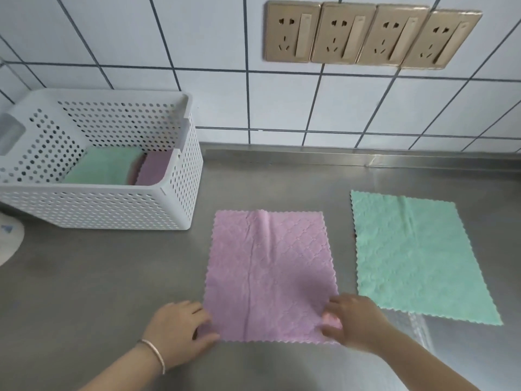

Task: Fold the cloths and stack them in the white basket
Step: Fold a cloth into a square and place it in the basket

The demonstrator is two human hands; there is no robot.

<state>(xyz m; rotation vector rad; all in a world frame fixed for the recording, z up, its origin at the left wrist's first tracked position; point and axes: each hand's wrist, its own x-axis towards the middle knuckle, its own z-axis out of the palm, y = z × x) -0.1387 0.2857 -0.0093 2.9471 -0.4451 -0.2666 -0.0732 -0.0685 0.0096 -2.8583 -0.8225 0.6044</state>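
Note:
A pink cloth [269, 275] lies spread flat on the steel counter in front of me. My left hand [177, 331] pinches its near left corner, and my right hand [353, 320] pinches its near right corner. A green cloth [417, 255] lies flat to the right, untouched. The white perforated basket [174, 193] stands at the back left. Inside it lie a folded green cloth [104, 167] and, beside it, a folded pink cloth [155, 169].
The steel counter [112, 277] runs to a tiled wall with a row of gold sockets [369, 35]. A white round object [8, 238] shows at the left edge. A shiny plastic sheet [417, 328] lies under the green cloth's near edge.

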